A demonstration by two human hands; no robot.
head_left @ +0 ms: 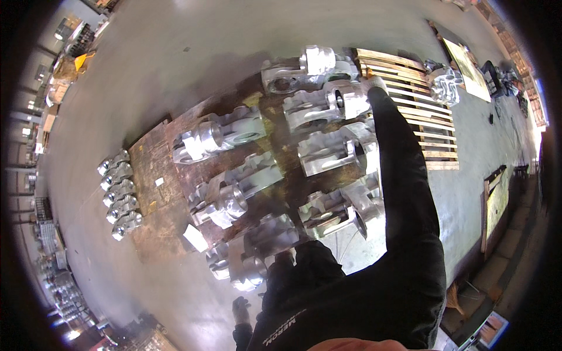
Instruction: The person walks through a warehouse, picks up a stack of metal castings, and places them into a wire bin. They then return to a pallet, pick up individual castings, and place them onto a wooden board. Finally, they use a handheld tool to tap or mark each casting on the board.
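My right arm reaches far forward over the large silver metal castings. My right hand (374, 83), in a pale glove, is at the right end of a machined casting (313, 108) in the far right group. Its fingers look closed; a small orange thing (369, 73) shows at them, too small to name. My left hand (240, 308), also gloved, hangs low beside my body with its fingers apart, holding nothing. Near it lies another casting (249, 257) with a round bore at its lower end.
More castings (219, 134) lie in rows on a worn brown board (155, 169). Several smaller metal parts (121, 199) line its left edge. A slatted wooden pallet (433, 117) lies at the right, with another metal part (443, 83) beyond. White paper (195, 238) rests by the near-left casting.
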